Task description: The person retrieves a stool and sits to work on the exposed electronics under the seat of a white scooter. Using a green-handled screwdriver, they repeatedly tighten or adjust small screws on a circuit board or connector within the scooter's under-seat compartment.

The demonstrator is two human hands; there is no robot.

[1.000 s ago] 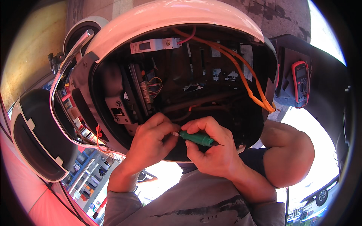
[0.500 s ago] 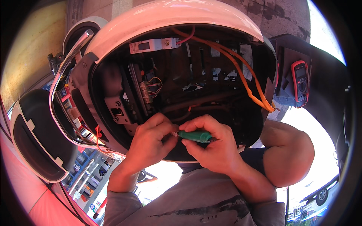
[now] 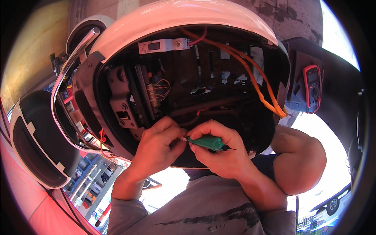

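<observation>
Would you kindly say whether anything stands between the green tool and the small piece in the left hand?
Nothing visible does: the right hand holds the green tool, its tip close to the small piece in the left hand.

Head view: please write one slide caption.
Right hand holding green cylindrical tool, left hand at its end; orange cables and digital multimeter at right.

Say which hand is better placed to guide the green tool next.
Right, I'd judge: the right hand grips the green tool, while the left hand pinches a small piece at its left end.
</observation>
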